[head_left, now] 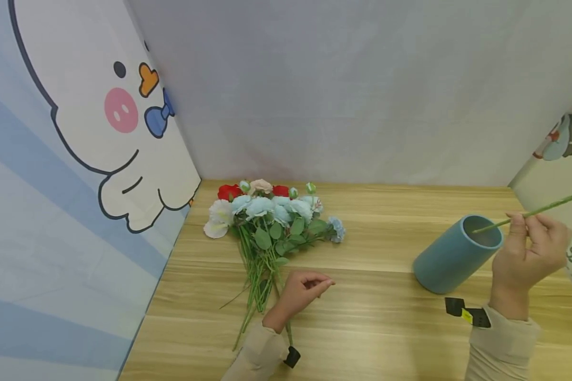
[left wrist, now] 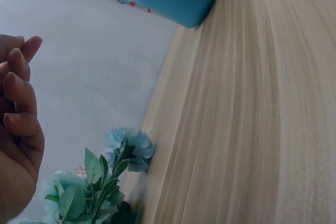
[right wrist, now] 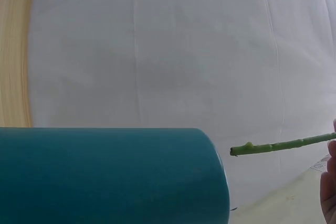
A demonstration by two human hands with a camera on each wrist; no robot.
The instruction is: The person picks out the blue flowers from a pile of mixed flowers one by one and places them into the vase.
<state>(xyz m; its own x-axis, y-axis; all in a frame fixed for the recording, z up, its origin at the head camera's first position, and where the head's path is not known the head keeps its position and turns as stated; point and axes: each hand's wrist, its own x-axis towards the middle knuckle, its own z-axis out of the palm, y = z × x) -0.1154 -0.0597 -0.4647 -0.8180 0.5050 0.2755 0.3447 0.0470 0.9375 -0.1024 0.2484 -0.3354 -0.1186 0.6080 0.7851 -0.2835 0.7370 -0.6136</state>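
Note:
A green flower stem is pinched between the thumb and fingers of my right hand; its upper end runs out of the head view. The lower tip overlaps the mouth of a blue cylindrical vase in the head view. From the right wrist, the stem's cut end shows just beyond the rim of the vase, apart from it. My left hand, fingers loosely curled and holding nothing, hovers by the stems of a heap of artificial flowers. The left wrist view also shows the curled fingers.
The heap has light blue, red, white and pale pink blooms, with green leaves and long stems lying toward the front of the wooden table. A grey-white backdrop stands behind, and a cartoon-printed panel borders the left.

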